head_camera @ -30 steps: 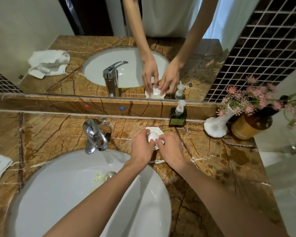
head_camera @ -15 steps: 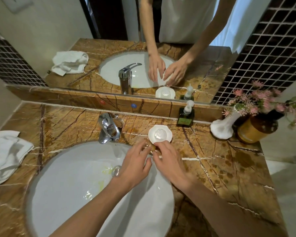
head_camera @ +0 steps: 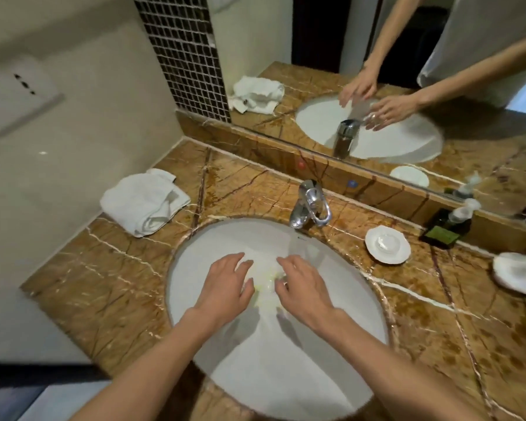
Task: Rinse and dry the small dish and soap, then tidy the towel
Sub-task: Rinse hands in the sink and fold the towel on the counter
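Note:
The small white dish (head_camera: 388, 245) sits on the marble counter to the right of the tap, with the pale round soap (head_camera: 385, 242) lying in it. A crumpled white towel (head_camera: 143, 202) lies at the counter's far left by the wall. My left hand (head_camera: 225, 284) and my right hand (head_camera: 304, 287) hover side by side over the middle of the white sink (head_camera: 286, 375), palms down, fingers spread, holding nothing. Both hands are well clear of the dish.
A chrome tap (head_camera: 308, 205) stands behind the basin. A dark soap dispenser (head_camera: 447, 226) is against the mirror ledge, and a white vase (head_camera: 516, 275) is at the right edge. Yellowish residue shows in the basin between my hands. The mirror repeats the scene.
Both hands let go of the dish on the counter and drew back over the middle of the sink. The view swung left, bringing the towel and wall into sight.

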`<action>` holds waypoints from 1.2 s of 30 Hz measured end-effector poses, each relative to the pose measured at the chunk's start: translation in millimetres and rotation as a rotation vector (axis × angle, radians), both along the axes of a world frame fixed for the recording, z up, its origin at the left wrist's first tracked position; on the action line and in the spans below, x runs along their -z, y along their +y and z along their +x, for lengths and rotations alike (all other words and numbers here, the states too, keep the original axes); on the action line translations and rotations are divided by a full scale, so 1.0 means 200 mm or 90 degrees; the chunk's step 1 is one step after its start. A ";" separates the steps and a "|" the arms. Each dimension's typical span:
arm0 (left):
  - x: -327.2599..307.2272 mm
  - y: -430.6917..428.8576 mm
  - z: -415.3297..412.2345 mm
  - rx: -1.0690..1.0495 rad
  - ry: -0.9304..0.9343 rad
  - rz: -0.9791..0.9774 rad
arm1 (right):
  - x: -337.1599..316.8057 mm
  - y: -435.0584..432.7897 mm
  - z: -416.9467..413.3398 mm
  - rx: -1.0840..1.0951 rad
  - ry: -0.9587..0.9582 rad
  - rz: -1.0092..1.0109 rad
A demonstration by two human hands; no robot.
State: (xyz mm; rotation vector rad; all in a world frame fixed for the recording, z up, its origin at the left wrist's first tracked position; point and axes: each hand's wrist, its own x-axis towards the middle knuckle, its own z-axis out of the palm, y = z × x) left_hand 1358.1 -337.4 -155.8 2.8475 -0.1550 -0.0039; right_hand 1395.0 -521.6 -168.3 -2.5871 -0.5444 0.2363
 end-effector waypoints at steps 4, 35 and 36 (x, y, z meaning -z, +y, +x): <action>-0.03 0.29 -0.10 -0.059 0.000 0.001 | -0.01 0.29 -0.05 -0.042 0.012 -0.023; -0.13 1.49 0.26 -0.191 0.111 0.023 | -0.13 1.59 0.57 0.020 0.091 0.045; -0.13 1.51 0.29 -0.188 0.112 0.024 | -0.12 1.61 0.60 0.027 0.107 0.060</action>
